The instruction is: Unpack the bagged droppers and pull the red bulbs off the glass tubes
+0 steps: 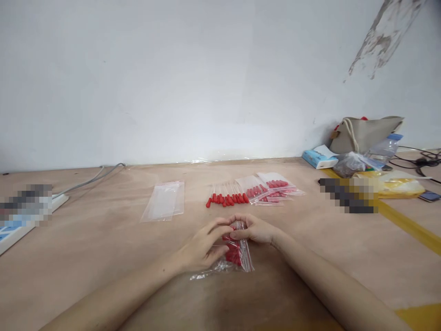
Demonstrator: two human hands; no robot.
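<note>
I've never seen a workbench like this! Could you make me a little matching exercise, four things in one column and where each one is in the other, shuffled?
Things
1. White power strip
2. Row of red-ended pieces
3. Blue-and-white packet
4. Clear bag with red contents

Places
A. Touched by the left hand and right hand
B. At the picture's left edge
C. Between the flat clear bags and the filled bags
D. Beside the grey cloth bag

Pairs: 1-B, 2-C, 3-D, 4-A

We see a plain pale grey-white wall (pixel 193 82), its paint peeling at upper right, behind a light-brown wood-grained tabletop (pixel 103 257).
</note>
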